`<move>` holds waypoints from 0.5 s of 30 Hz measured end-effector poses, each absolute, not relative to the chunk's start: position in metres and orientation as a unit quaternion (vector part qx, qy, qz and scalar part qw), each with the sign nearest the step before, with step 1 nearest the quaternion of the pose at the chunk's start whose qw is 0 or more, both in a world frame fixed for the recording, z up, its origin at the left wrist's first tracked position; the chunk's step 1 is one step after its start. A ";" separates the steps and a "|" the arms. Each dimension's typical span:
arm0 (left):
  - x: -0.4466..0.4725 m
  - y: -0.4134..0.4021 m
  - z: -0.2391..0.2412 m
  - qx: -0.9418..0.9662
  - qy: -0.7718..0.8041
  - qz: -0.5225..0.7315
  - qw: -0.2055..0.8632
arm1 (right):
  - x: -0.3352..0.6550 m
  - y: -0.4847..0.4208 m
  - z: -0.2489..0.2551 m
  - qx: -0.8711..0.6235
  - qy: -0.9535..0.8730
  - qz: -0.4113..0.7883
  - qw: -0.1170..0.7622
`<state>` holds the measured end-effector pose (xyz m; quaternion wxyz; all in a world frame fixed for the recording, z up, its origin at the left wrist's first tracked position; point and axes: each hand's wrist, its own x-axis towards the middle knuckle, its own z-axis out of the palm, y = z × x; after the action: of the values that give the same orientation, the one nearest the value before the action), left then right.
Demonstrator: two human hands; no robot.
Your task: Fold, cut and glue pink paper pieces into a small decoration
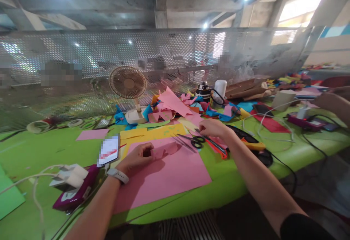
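My left hand [137, 157], with a white watch on the wrist, is closed on a small folded pink paper piece [164, 149], held just above a large pink sheet [169, 176] on the green table [41, 149]. My right hand [212, 128] reaches farther out, its fingers curled over the table beside black-handled scissors [197, 141]. What those fingers hold, if anything, is hidden. A red-handled cutter [218, 149] lies under that wrist.
A small desk fan [128, 87] stands at the back beside a heap of coloured paper scraps [175, 109]. A phone [108, 150] and a purple charger box [73, 192] with white cables lie left. Another person's arm [332, 103] is at far right. Perforated metal screen behind.
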<state>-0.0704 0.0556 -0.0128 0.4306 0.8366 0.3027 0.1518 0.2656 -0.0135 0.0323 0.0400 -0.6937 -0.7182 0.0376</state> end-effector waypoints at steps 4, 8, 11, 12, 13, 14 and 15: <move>-0.070 0.055 -0.012 0.840 0.304 0.145 0.426 | 0.275 -0.014 0.033 -0.726 -0.687 0.034 -0.001; -0.068 0.053 -0.008 0.851 0.307 0.147 0.401 | 0.279 -0.011 0.028 -0.722 -0.686 0.069 -0.049; -0.067 0.051 -0.005 0.854 0.313 0.151 0.388 | 0.278 -0.008 0.024 -0.718 -0.688 0.080 -0.065; -0.067 0.051 -0.005 0.853 0.313 0.154 0.388 | 0.277 -0.008 0.024 -0.718 -0.688 0.079 -0.068; -0.067 0.051 -0.005 0.852 0.311 0.156 0.392 | 0.275 -0.008 0.024 -0.718 -0.688 0.078 -0.069; -0.067 0.051 -0.006 0.850 0.309 0.155 0.397 | 0.274 -0.008 0.024 -0.718 -0.688 0.077 -0.069; -0.068 0.051 -0.006 0.849 0.307 0.154 0.401 | 0.273 -0.009 0.024 -0.719 -0.688 0.075 -0.069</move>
<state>-0.0675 0.0514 -0.0062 0.4015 0.8488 0.3075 0.1542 0.2730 -0.0087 0.0238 -0.0687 -0.7186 -0.6879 0.0750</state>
